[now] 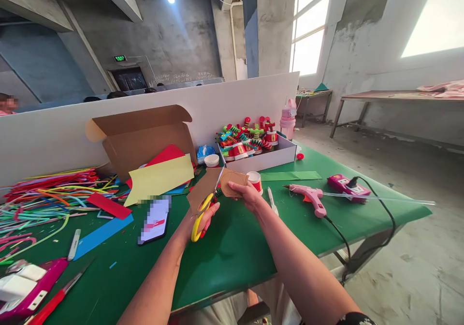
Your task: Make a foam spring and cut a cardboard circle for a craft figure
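My left hand (207, 218) is closed on the yellow-handled scissors (197, 226), just above the green table. The scissors' blades point up and away, between two parts of a brown card. One part of the brown card (205, 187) leans over the scissors on the left. The other part, with a rounded outline drawn on it, is pinched in my right hand (246, 193). A paper cup (254, 182) stands right behind my right hand. Whether the two card parts still join is hidden at the blades.
Pipe cleaners (47, 204), a phone (155, 220) and coloured paper (161, 177) lie left. Behind is a white box (261, 158) of spring figures. A pink glue gun (311, 197), its cord and a power strip (348, 188) are right. A red-handled knife (54, 303) lies front left.
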{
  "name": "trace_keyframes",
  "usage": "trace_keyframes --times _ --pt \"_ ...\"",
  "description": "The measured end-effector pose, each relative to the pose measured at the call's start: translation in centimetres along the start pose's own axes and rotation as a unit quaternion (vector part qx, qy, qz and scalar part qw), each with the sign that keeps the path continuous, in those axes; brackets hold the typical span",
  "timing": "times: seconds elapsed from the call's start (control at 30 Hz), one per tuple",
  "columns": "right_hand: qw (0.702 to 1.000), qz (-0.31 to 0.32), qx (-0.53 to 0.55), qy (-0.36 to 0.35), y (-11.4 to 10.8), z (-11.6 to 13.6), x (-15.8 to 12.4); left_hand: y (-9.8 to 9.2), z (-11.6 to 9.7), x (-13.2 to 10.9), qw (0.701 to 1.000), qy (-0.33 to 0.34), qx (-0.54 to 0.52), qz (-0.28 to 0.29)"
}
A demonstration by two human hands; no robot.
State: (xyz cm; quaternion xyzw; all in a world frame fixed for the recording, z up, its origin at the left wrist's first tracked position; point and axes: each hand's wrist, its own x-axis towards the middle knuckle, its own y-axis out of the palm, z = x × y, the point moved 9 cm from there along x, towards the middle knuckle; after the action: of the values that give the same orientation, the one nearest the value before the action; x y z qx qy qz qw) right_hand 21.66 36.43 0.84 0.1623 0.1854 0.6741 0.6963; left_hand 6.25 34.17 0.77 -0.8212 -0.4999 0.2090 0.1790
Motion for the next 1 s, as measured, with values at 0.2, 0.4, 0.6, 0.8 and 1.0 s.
trace_keyframes --times 0.2,0.4,0.6,0.8,1.0 --pt "1.000 -0.015 0.004 0.000 -0.2 -0.1 0.1 -0.1 -0.7 -0.1 0.997 0.026 -0.072 0.008" --pt "0.997 -0.033 0.067 -0.029 -0.6 0.2 0.4 -2.3 -1.9 0.0 0.986 0.078 -0.133 -0.069" --pt "0.993 0.015 0.115 -0.009 0.6 0.0 0.2 -4.8 -3.3 -0.9 0.958 0.151 -0.222 -0.100" --pt "0.991 0.024 0.132 -0.012 0.5 -0.3 0.6 -5.5 -3.7 -3.8 0.975 0.154 -0.146 -0.064" --pt "0.988 0.047 0.147 -0.004 0.5 -0.2 0.1 -9.6 -2.7 -3.2 0.919 0.019 0.300 -0.254"
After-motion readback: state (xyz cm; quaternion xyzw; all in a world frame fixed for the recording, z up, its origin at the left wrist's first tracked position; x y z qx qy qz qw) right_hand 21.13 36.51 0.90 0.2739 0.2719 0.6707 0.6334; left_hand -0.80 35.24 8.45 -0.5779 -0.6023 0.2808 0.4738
